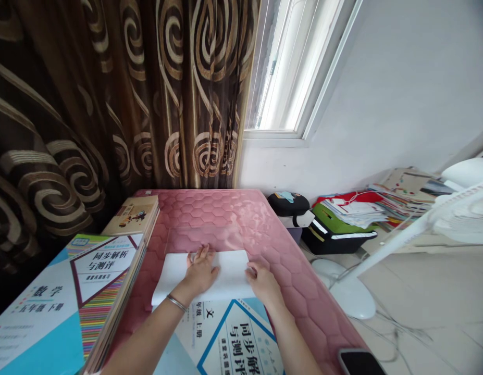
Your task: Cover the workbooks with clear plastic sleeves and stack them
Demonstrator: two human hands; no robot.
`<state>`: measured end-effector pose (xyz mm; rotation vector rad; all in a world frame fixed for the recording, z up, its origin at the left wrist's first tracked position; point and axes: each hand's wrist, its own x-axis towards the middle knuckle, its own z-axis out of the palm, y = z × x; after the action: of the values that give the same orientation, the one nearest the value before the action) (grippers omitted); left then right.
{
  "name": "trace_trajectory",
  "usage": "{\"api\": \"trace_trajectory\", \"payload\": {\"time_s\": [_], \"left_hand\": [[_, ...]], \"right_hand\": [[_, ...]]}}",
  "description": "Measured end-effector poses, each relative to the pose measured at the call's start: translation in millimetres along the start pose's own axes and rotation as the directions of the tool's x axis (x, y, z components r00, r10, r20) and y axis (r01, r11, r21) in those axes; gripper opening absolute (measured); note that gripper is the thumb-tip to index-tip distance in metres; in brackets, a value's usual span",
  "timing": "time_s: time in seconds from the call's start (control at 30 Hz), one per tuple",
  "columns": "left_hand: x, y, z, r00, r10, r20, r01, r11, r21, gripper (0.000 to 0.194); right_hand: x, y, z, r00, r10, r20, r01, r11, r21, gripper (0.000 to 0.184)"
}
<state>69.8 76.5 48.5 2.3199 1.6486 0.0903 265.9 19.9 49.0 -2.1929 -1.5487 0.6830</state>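
A white paper sheet (229, 265) lies across the upper part of a blue-and-white workbook (221, 333) on the pink surface. My left hand (202, 271), with a bracelet at the wrist, rests flat on the sheet with its fingers spread. At the sheet's right edge, my right hand (261, 281) has its fingers curled in and closed on the paper. Beyond the sheet, the faint outline of a clear plastic film (202, 238) shows on the pink surface. Whether the sheet is joined to the workbook cannot be made out.
On the left stands a stack of workbooks (61, 297), with a brown-covered book (134, 214) behind it. A phone (360, 362) lies at the near right. A white fan (385, 245), a black case (288, 203) and piled papers (405, 192) are off to the right.
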Motion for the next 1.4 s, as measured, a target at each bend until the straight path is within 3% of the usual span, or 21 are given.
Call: {"api": "trace_trajectory", "payload": {"time_s": [0.43,1.0,1.4], "left_hand": [[8,0,-0.2,0.999,0.02,0.035,-0.022,0.997,0.068,0.064],[12,-1,-7.6,0.998,0.057,0.041,-0.058,0.998,0.027,0.066],[8,-6,-24.5,0.993,0.083,0.078,-0.084,0.996,0.013,0.058]], "right_hand": [[-4,-9,-4,0.999,-0.012,-0.032,0.011,0.999,-0.031,0.037],[20,11,18,0.987,-0.126,-0.099,0.148,0.953,0.265,0.037],[13,-3,20,0.982,0.003,-0.187,0.025,0.989,0.147,0.04]]}}
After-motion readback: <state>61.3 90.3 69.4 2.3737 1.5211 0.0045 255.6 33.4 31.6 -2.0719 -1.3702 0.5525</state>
